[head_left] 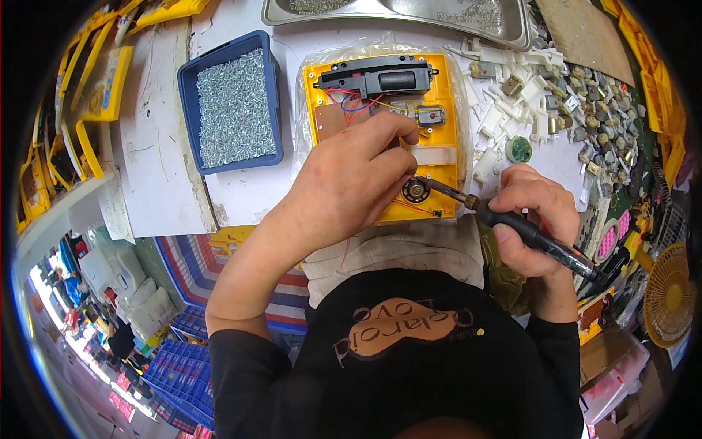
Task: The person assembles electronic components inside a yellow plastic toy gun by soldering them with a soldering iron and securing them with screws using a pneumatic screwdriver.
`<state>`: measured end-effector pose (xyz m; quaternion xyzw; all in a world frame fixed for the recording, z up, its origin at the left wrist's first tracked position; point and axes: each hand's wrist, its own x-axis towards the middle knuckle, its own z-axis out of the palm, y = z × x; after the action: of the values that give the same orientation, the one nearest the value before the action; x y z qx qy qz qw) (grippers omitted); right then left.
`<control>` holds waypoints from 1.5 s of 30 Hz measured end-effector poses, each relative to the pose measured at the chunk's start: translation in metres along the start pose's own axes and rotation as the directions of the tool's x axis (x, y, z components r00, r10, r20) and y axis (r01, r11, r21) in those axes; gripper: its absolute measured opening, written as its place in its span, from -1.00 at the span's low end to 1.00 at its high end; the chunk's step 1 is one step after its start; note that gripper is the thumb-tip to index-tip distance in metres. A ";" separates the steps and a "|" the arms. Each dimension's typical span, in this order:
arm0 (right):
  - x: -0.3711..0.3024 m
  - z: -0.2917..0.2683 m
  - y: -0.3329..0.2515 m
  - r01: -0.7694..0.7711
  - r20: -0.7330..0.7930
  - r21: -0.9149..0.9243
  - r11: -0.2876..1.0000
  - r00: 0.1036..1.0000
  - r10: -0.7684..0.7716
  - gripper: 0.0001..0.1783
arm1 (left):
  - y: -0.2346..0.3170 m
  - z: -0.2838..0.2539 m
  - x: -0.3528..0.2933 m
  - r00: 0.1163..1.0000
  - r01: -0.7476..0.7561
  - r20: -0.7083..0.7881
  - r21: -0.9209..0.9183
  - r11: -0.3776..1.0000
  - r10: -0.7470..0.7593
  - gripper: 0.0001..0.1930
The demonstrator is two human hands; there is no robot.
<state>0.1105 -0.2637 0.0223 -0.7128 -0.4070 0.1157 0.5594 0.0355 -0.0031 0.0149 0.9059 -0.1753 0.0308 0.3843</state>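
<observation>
My right grip (545, 199) is closed around the dark handle of a soldering iron (540, 238), which slants up and left so its tip comes to the rim of a round metal part (416, 189) — touching or just short, I can't tell. That part sits low in the yellow housing (447, 91), which lies on the table (159, 110) right in front of me. My left grip (358, 172) reaches over the housing, fingers bent in and drawn close together; what they pinch, if anything, is hidden. Above them are red wires (356, 110), a small motor (430, 115) and a long black unit (391, 79). A blue bin (276, 102) of screws stands to the left — white plastic pieces (504, 110) lie scattered to the right.
</observation>
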 end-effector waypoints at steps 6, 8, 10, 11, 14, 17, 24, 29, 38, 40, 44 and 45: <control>0.003 0.000 -0.001 0.003 0.022 -0.006 1.000 1.000 -0.003 -0.71 | -0.001 -0.001 0.000 1.000 0.002 0.000 -0.017 1.000 -0.002 -0.76; 0.004 0.000 -0.002 0.001 0.028 -0.008 1.000 1.000 -0.001 -0.71 | -0.002 0.000 -0.001 1.000 -0.004 0.000 -0.014 1.000 0.004 -0.76; 0.005 0.000 -0.003 -0.001 0.033 -0.009 1.000 0.999 0.002 -0.71 | -0.002 0.000 -0.001 1.000 -0.010 -0.001 -0.006 1.000 0.010 -0.76; 0.006 -0.001 -0.004 -0.005 0.042 -0.016 1.000 0.999 0.006 -0.71 | -0.002 0.000 0.000 1.000 -0.017 -0.001 0.002 1.000 0.017 -0.77; 0.006 -0.004 -0.005 -0.023 0.053 -0.012 1.000 0.998 0.024 -0.72 | -0.003 0.001 -0.001 1.000 -0.019 0.003 0.002 1.000 0.019 -0.77; 0.004 -0.008 -0.009 -0.043 0.030 -0.012 0.999 0.999 0.043 -0.73 | -0.003 0.001 -0.001 1.000 -0.019 0.007 0.009 1.000 0.019 -0.77; -0.002 -0.013 -0.006 0.018 -0.071 0.051 0.999 0.997 -0.014 -0.74 | -0.002 -0.002 0.001 0.999 -0.032 0.015 0.008 0.999 0.032 -0.77; -0.003 -0.013 -0.005 0.018 -0.065 0.072 0.997 0.998 -0.013 -0.74 | -0.002 -0.004 0.001 0.999 -0.018 0.040 -0.013 1.000 0.019 -0.79; -0.004 -0.010 -0.006 -0.018 0.004 0.033 0.999 1.000 0.018 -0.73 | -0.002 0.002 0.001 0.998 -0.056 -0.003 0.021 0.998 0.057 -0.79; -0.004 -0.010 -0.006 -0.011 0.002 0.035 0.999 1.000 0.011 -0.73 | -0.002 0.004 0.000 0.998 -0.067 -0.009 0.031 0.997 0.067 -0.78; -0.004 -0.012 -0.006 -0.022 0.021 0.024 0.999 1.000 0.022 -0.73 | -0.003 0.004 0.000 0.996 -0.089 -0.006 0.063 0.994 0.090 -0.75; -0.004 -0.012 -0.005 -0.010 0.022 0.016 1.000 1.000 0.010 -0.72 | -0.002 0.003 0.000 0.996 -0.089 -0.005 0.062 0.994 0.090 -0.75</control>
<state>0.1127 -0.2745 0.0301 -0.7091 -0.4086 0.1297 0.5598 0.0361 -0.0040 0.0112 0.9085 -0.2132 0.0568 0.3549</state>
